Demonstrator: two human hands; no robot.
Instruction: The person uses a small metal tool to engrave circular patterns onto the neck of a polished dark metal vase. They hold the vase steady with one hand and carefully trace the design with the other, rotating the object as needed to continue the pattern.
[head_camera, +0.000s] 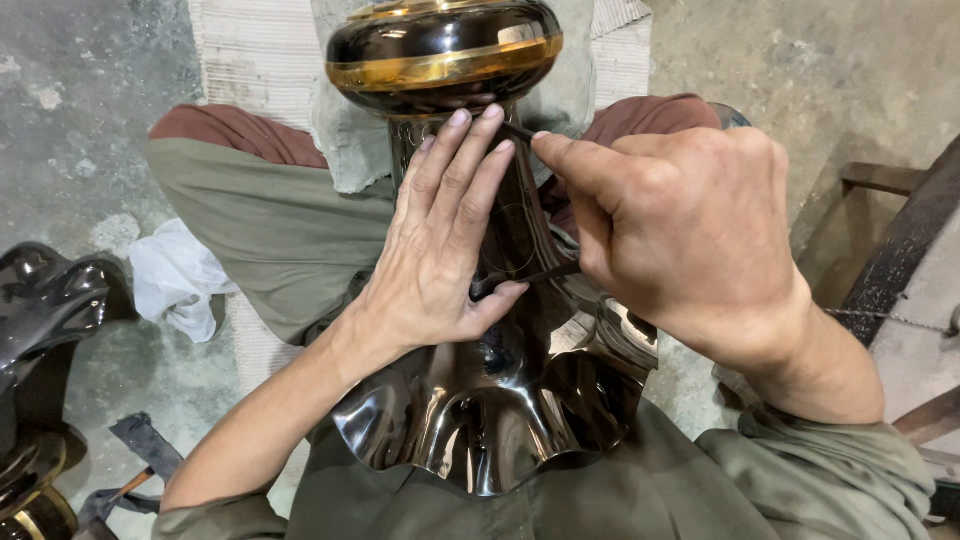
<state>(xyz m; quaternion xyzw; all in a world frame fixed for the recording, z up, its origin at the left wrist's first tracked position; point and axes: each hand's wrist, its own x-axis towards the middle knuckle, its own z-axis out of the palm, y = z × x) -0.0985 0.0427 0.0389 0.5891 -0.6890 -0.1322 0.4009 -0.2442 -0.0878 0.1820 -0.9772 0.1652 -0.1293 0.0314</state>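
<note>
Looking down from my head camera, I see the dark glossy metal vase with a wavy flared rim (500, 400) lying across my lap, its fluted mouth toward me and its round base with gold bands (445, 50) pointing away, over a pale striped mat (255, 55) on the concrete floor (70, 130). My left hand (440, 250) lies flat on the narrow neck of the vase, the fingers long and close together, the thumb bent against the metal. My right hand (680, 230) is just beside it, the fingers curled and pinching a thin dark metal engraving tool (525, 275); its upper end shows between my two hands, touching my left fingertips, and its lower end rests near my left thumb. A fine scratched circle is visible on the neck under the tool. At the left edge of the floor stands another dark glossy vessel (45, 320), and a crumpled white cloth (175, 280) lies beside my knee.
</note>
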